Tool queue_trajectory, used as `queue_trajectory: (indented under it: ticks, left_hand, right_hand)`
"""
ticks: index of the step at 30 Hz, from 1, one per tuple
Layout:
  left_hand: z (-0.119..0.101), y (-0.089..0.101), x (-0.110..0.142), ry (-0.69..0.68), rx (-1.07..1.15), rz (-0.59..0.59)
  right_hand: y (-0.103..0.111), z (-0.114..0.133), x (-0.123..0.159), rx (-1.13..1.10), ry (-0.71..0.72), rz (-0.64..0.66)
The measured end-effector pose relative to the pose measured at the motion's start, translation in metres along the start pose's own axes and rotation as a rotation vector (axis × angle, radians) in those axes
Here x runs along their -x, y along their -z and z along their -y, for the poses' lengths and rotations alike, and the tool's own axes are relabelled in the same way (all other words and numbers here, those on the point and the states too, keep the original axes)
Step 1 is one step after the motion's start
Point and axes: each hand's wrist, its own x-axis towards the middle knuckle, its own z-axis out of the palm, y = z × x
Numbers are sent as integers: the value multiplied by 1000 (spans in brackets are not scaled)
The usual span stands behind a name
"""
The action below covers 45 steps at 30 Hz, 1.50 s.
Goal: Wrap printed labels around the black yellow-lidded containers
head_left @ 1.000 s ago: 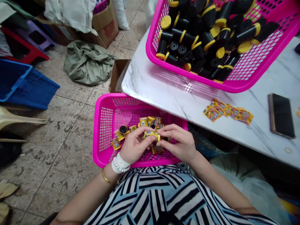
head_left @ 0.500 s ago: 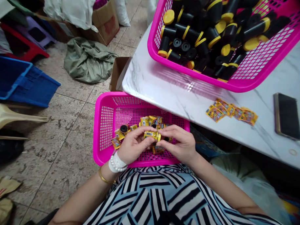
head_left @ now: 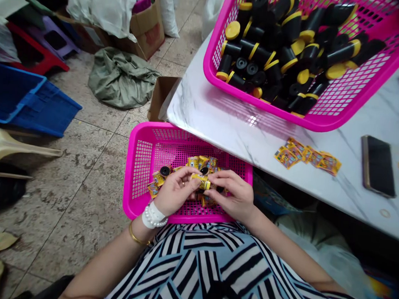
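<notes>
A person's two bare hands meet over a bright pink plastic basket, working on a small yellow-labelled canister. The left hand pinches its body between thumb and fingers, while the right hand has thumb and fingertips closed around the opposite end; whether the right fingers press firmly or only touch, one cannot tell. The canister lies roughly sideways above other yellow-wrapped canisters in the basket, one of which shows a black end upward. A white band with pearl-like beads and a gold bangle circle the left wrist and forearm. The basket sits close against a striped garment, beside the edge of a marble-patterned table. On the tabletop, a larger pink basket holds a heap of black canisters, many with yellow caps. Near it lie a row of overlapping printed yellow labels and a dark-screened smartphone. A crumpled olive sack rests on the tiled floor.
</notes>
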Motion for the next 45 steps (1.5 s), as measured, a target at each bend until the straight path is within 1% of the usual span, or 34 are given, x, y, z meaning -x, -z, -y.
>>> queue_trajectory:
  ticks: [1, 2, 3, 5, 8, 9, 10, 11, 12, 15, 16, 17, 18, 20, 22, 25, 27, 29, 31, 32, 33, 34, 36, 38, 39, 40, 41, 43, 45]
  left_hand:
    - [0, 0, 1, -47, -48, -3]
    - [-1, 0, 1, -109, -105, -9]
    - [-1, 0, 2, -177, -167, -14]
    - [-1, 0, 3, -299, -294, -15]
    - [-1, 0, 4, -424, -440, -3]
    - [-1, -1, 4, -445, -473, -2]
    - [-1, -2, 4, -446, -492, -10]
    - [0, -3, 4, -422, -484, -23]
    - [1, -4, 4, -370, -441, -39]
    - [4, -5, 3, -119, -171, -75]
    - [6, -4, 2, -44, -82, -77]
    - [6, -3, 1, 12, -15, -74]
    - [6, -2, 1, 49, 27, -70]
    - [4, 0, 0, 81, 77, -60]
    - [1, 0, 0, 96, 107, -52]
    - [-4, -2, 2, 90, 93, -28]
    - [-7, -4, 3, 30, 48, -16]
    - [-8, -5, 5, -44, -9, -11]
    - [-8, -5, 6, -87, -90, -6]
    - [-8, -4, 6, -96, -130, -4]
    - [-9, -3, 7, -98, -158, 0]
    - [-9, -2, 7, -97, -167, 4]
    - [-10, -1, 7, -97, -152, 11]
    - [-11, -2, 8, -127, -148, 8]
    - [-12, -3, 9, -156, -161, 6]
    - [-12, -4, 9, -194, -173, 7]
    - [-12, -6, 10, -232, -178, 12]
    - [-10, -8, 11, -287, -160, 21]
    - [-8, -10, 10, -292, -129, 6]
  right_hand:
    - [-2, -1, 2, -14, -16, -13]
    - [-4, -1, 3, -50, -70, -34]
    - [-7, -2, 5, -105, -148, -57]
    - [-11, -3, 7, -254, -351, -69]
    - [-14, -6, 8, -462, -660, -3]
    - [-14, -7, 7, -496, -721, 24]
    - [-14, -8, 7, -505, -737, 40]
    - [-13, -8, 7, -477, -700, 38]
    - [-12, -7, 6, -408, -613, 22]
    - [-7, -6, 4, -78, -212, -33]
    - [-5, -5, 4, 19, -92, -30]
    - [-2, -5, 3, 89, -4, -9]
    - [0, -5, 2, 128, 54, 20]
    - [2, -5, 2, 151, 92, 68]
    - [4, -6, 2, 140, 50, 91]
    - [3, -3, 3, 63, -73, 87]
    - [1, 0, 3, -58, -174, 68]
    - [0, 3, 3, -210, -306, 59]
    - [-1, 4, 3, -330, -437, 82]
    - [-2, 4, 3, -362, -477, 100]
    - [-2, 3, 4, -371, -484, 111]
    - [-2, 2, 5, -353, -454, 110]
    - [-3, -1, 8, -248, -309, 79]
    - [-4, -2, 10, -152, -170, 37]
    - [-4, -2, 11, -148, -148, 21]
    - [-5, -1, 11, -181, -165, 7]
    - [-7, 1, 12, -245, -218, -5]
    - [-10, 5, 11, -402, -394, -13]
    - [-14, 7, 10, -541, -585, -6]
